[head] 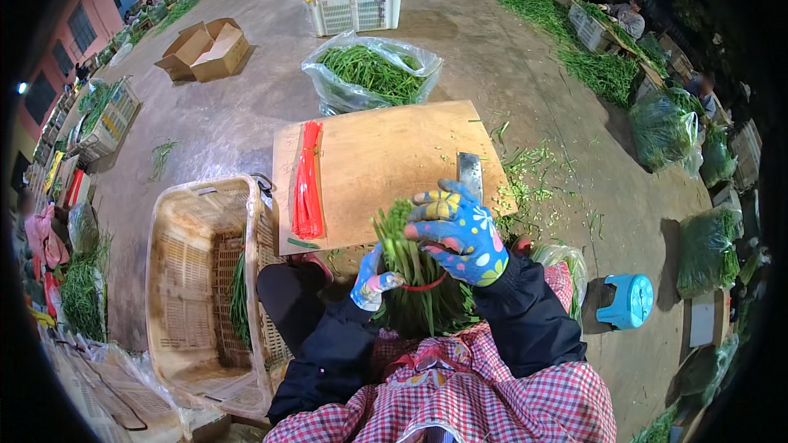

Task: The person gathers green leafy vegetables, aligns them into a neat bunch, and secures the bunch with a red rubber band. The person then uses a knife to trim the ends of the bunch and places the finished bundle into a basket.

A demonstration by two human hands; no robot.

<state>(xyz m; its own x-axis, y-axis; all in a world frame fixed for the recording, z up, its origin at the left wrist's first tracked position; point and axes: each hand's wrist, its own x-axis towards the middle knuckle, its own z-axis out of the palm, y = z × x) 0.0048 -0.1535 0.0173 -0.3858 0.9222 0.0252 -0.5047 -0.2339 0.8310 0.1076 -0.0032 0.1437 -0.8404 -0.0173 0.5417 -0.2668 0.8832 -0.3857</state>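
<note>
A bundle of long green stalks (425, 295), likely garlic chives or scallions, with a red tie (425, 286) around it, is in front of my lap. My left hand (372, 280), in a blue patterned glove, grips the bundle's left side. My right hand (458, 234), gloved alike, has its fingers spread and curved at the upper right of the stalks; whether it grips them cannot be told. Beyond my hands lies a wooden board (381, 166). On it are a cleaver's wide blade (470, 175), partly hidden by my right hand, and a bunch of red ties (308, 187).
A plastic crate (157, 258) holding some greens stands at my left. Past the board are an open bag of greens (375, 74), a white crate (354, 12) and a cardboard box (206, 52). A blue stool (628, 301) stands right. Trimmings (535, 178) litter the floor. People sit farther off.
</note>
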